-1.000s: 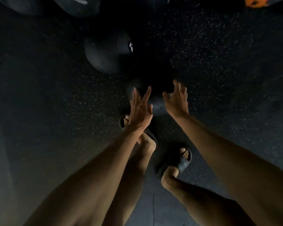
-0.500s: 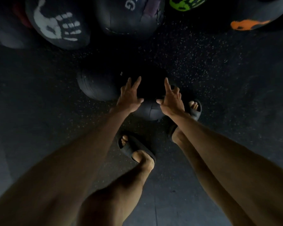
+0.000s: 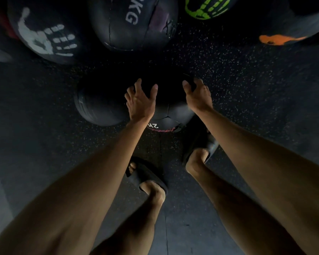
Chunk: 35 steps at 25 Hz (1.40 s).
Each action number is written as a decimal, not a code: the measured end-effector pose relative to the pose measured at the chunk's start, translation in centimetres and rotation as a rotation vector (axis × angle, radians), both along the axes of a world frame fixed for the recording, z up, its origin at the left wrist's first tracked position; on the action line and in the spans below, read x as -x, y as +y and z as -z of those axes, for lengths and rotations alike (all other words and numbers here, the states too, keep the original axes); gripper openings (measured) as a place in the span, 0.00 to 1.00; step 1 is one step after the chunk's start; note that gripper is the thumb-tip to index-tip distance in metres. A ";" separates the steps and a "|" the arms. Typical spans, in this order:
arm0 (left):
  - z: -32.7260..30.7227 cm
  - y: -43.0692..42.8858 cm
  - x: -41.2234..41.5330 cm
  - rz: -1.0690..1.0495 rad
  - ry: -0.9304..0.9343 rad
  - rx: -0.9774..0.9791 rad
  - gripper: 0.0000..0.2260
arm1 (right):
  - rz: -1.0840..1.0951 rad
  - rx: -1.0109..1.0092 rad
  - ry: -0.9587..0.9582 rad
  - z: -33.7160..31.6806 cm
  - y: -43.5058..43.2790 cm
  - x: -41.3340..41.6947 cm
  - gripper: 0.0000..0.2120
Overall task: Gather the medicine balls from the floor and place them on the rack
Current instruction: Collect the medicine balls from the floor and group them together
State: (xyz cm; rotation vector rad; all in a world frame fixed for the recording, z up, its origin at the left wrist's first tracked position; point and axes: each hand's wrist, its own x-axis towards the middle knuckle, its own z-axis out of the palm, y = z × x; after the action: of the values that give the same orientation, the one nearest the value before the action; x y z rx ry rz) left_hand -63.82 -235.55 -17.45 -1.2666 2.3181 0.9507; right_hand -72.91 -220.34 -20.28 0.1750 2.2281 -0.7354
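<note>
The small black ball [image 3: 168, 115] lies on the speckled floor [image 3: 247, 85] at centre, just ahead of the sandals [image 3: 145, 173]. The left hand [image 3: 141, 100], fingers spread, presses its nine o'clock side; the right hand [image 3: 198, 96] cups its three o'clock side. A second ball [image 3: 98, 107] touches it at nine o'clock.

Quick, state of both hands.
Left hand: open, fingers spread on the ball.
Right hand: open, fingers curled over the ball's other side.
</note>
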 end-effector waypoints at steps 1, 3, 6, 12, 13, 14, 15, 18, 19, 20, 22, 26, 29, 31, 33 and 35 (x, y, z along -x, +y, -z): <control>0.0 -0.4 0.2 -0.011 0.007 -0.011 0.32 | 0.042 0.018 0.015 -0.1 0.2 0.1 0.28; 0.1 -0.8 0.2 -0.070 0.022 -0.056 0.33 | 0.142 0.035 0.004 0.2 0.9 0.0 0.28; 0.7 -1.3 -0.2 -0.128 -0.067 -0.173 0.36 | 0.310 0.099 -0.246 1.2 2.2 -1.4 0.32; 2.9 -3.1 -0.7 -0.252 -0.142 -0.401 0.47 | 0.614 0.319 -0.401 3.6 1.8 -3.5 0.37; 3.0 -3.0 -0.3 -0.270 -0.129 -0.386 0.46 | 0.621 0.328 -0.384 3.9 1.6 -3.4 0.37; 2.9 -2.9 0.0 -0.286 -0.122 -0.365 0.43 | 0.629 0.333 -0.373 4.1 1.4 -3.4 0.35; 2.7 -2.8 0.2 -0.295 -0.119 -0.349 0.42 | 0.636 0.333 -0.366 4.1 1.3 -3.3 0.33; 2.1 -2.8 -0.8 -0.309 -0.107 -0.363 0.41 | 0.612 0.310 -0.323 3.1 1.2 -3.9 0.34; 1.7 -2.8 -1.5 -0.318 -0.106 -0.380 0.42 | 0.598 0.299 -0.301 2.5 1.3 -4.3 0.35; 1.0 -2.7 -2.2 -0.328 -0.097 -0.391 0.42 | 0.584 0.290 -0.285 1.6 1.4 -4.8 0.35; -1.2 -2.8 -3.0 -0.358 -0.063 -0.416 0.45 | 0.570 0.262 -0.276 -1.0 1.4 -5.4 0.37; -8.4 -3.6 -3.6 -0.404 -0.036 -0.459 0.49 | 0.554 0.229 -0.252 -8.9 0.8 -6.1 0.46; -17.8 -5.6 -3.1 -0.398 0.013 -0.456 0.49 | 0.564 0.265 -0.212 -18.1 -1.2 -6.2 0.42; -24.5 -7.4 -2.7 -0.414 0.061 -0.436 0.48 | 0.559 0.304 -0.201 -25.1 -3.1 -5.7 0.45; -30.9 -9.5 -2.7 -0.436 0.118 -0.430 0.47 | 0.522 0.321 -0.188 -32.0 -5.3 -5.0 0.51; -36.8 -11.8 -2.7 -0.443 0.206 -0.433 0.48 | 0.491 0.375 -0.140 -38.3 -7.7 -4.2 0.54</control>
State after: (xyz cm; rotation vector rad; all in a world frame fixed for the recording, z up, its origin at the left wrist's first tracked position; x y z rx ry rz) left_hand -61.12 -247.31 19.39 -1.5679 1.8357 1.6900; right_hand -68.74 -228.00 17.99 0.5779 1.8862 -1.3443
